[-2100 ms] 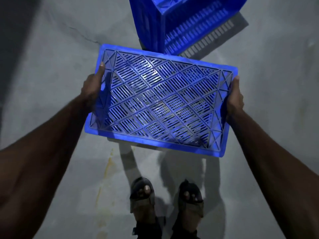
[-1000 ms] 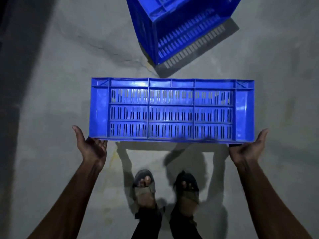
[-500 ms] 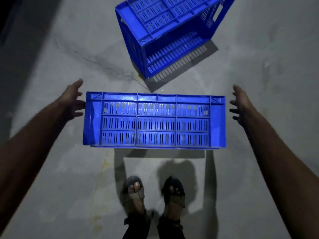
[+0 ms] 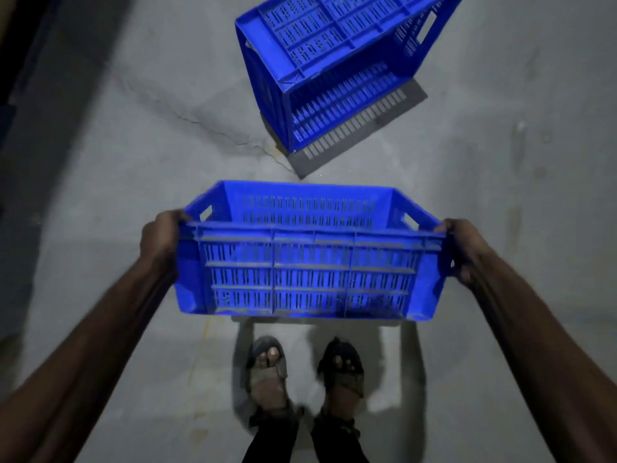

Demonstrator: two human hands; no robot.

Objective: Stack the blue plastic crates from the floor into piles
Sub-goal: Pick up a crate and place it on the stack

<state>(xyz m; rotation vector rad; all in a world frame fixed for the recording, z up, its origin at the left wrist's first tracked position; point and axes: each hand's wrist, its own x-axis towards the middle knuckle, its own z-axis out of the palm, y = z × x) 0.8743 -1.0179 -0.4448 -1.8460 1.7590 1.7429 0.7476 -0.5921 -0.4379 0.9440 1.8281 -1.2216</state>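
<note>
Head view, 1 entry per item.

Item 1: held crate (image 4: 307, 272), blue slatted plastic. It is carried in front of the body, above the sandalled feet (image 4: 267, 372), and is judged clear of the floor (image 4: 133, 145) from the shadow cast beneath it. The long axis is laid left to right across the person. The opening is turned upward and slightly away, and the near long wall is presented to the camera. This level, mouth-up attitude is judged suited to setting it on a pile.

Item 2: left hand (image 4: 162, 240). Its fingers are curled over the rim at the crate's left short end, near the front corner.

Item 3: right hand (image 4: 464, 252). Its fingers are wrapped likewise round the right short end. The 2 end grips are judged to be taken for balance across the long span.

Item 4: second crate (image 4: 334, 61), blue. It is found farther ahead and to the right, well apart from item 1, tipped onto a side wall with 1 ribbed wall uppermost.

Item 5: a crack (image 4: 207, 128) is noted in the floor.
</note>
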